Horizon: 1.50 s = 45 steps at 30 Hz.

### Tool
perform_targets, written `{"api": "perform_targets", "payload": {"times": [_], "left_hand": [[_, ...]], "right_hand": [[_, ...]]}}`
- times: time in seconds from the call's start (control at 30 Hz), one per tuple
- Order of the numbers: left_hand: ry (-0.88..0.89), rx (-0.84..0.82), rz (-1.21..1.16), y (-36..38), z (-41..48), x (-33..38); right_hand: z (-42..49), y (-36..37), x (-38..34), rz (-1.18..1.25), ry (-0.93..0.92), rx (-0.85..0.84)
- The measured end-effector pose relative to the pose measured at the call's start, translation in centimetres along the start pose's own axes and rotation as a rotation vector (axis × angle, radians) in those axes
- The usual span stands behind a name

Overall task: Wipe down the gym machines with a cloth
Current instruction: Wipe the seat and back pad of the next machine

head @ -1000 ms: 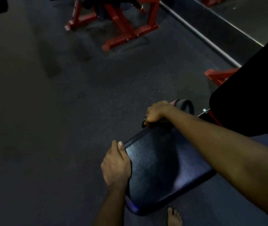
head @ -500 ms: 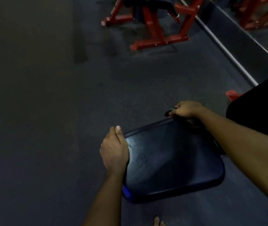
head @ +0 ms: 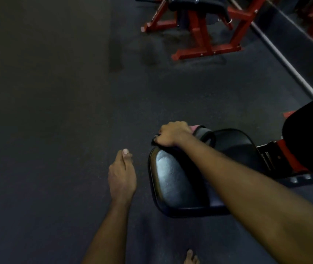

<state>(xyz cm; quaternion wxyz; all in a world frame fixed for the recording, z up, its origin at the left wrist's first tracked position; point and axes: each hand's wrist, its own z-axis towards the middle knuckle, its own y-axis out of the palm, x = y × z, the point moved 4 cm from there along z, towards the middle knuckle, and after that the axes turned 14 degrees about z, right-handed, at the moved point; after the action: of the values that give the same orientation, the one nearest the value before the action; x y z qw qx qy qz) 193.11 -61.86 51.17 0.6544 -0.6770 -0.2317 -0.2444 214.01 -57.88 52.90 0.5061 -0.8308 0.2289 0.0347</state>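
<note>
A black padded seat [head: 172, 180] of a red-framed machine fills the lower centre right. My right hand [head: 172, 135] grips a dark cloth [head: 203, 135] with a pink patch, pressed on the seat's far left corner. My left hand [head: 122, 174] hovers over the floor just left of the seat, apart from it, fingers relaxed and holding nothing. The machine's black back pad [head: 310, 134] rises at the right edge.
Another red-framed machine [head: 205, 29] with a black pad stands at the top centre. A wall base with a metal strip [head: 285, 60] runs diagonally at the upper right. Dark rubber floor [head: 56, 111] spreads to the left. A bare foot [head: 191, 258] shows at the bottom.
My left hand has let go of the seat's left edge and moved off to the left. My right hand with the cloth has shifted to the seat's near-left corner as the view swung.
</note>
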Motion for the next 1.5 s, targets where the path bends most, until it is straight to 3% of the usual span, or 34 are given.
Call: {"api": "perform_targets", "payload": {"times": [0.17,0.33,0.43,0.53,0.6,0.7,1.0,1.17,1.23,1.33,1.5], "left_hand": [[-0.063,0.080,-0.015,-2.6,1.1,-3.2],[-0.059,0.040,-0.008,-4.0,1.0,-4.3],[-0.018,-0.024,-0.027,-4.6,0.4,-4.5],[-0.002,-0.071,-0.039,-5.5,0.0,-5.0],[0.007,-0.105,-0.047,-6.0,-0.4,-5.5],[0.017,-0.151,-0.050,-6.8,-1.1,-5.8],[0.114,-0.263,-0.072,-10.5,-2.1,-5.2],[0.210,-0.292,-0.098,-15.7,-2.7,-3.4],[0.266,-0.305,-0.113,-17.8,-2.8,-2.4],[0.378,-0.340,-0.109,-19.9,-2.5,-0.7],[0.556,-0.605,-0.149,-23.6,-3.8,6.0]], "right_hand": [[-2.8,3.3,-7.1,-0.183,-0.115,0.081],[-10.0,10.8,-11.6,-0.653,-0.219,-0.056],[-9.9,10.5,-10.5,-0.469,-0.168,0.010],[-6.9,7.5,-9.9,-0.239,0.036,0.120],[-6.2,7.5,-10.0,-0.231,0.117,0.110],[-8.3,9.3,-10.3,-0.344,0.057,0.144],[-16.6,13.4,-9.7,-0.233,0.030,0.190],[-20.9,12.5,-10.4,0.059,0.065,0.298],[-22.9,11.1,-10.1,0.376,0.076,0.426],[-26.0,8.0,-9.7,1.048,0.064,0.541],[-31.1,0.3,-11.2,1.568,0.074,0.602]]}}
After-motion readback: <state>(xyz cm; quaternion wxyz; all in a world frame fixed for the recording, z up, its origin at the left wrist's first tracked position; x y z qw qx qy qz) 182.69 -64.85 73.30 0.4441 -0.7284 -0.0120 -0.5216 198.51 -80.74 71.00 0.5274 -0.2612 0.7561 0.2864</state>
